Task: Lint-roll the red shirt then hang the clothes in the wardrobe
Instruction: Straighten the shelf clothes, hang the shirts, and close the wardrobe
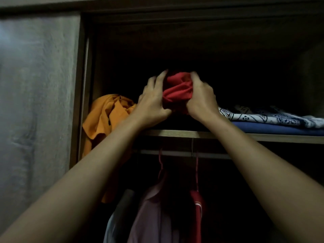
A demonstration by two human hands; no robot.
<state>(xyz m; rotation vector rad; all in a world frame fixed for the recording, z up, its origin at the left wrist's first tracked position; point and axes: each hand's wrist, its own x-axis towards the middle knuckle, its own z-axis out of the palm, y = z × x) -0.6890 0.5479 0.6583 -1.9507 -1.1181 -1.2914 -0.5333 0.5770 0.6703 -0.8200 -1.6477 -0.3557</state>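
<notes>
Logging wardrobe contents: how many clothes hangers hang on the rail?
2. The left pink hanger carries the mauve garment; the right pink hanger carries the red garment. Others may be hidden in the dark.

Shelf [175,133] depths (behind the red shirt [177,92]) in darkness.

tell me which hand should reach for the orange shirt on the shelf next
Left, probably. The left hand sits right beside the orange shirt, while the right hand grips the red shirt on the far side, nearer the folded clothes.
</notes>
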